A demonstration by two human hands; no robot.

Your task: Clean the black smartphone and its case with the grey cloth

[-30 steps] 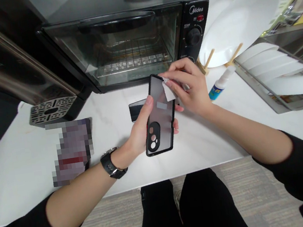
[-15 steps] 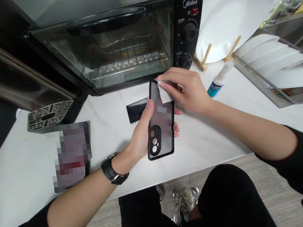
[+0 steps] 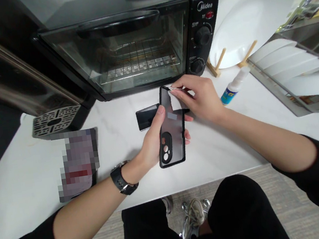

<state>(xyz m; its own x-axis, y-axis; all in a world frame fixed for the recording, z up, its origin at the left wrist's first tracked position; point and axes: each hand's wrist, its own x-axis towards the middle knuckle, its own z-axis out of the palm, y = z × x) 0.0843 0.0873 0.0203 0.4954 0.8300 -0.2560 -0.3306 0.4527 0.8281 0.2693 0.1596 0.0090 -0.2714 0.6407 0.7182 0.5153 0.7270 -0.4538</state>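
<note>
In front of the toaster oven, the left hand holds a black phone, and the right hand pinches a small white cloth on its top.

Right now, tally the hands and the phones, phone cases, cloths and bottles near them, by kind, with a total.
Hands: 2 (left hand, right hand)
Phone cases: 1 (phone case)
Phones: 1 (phone)
Cloths: 1 (cloth)
Bottles: 1 (bottle)
Total: 6
</note>
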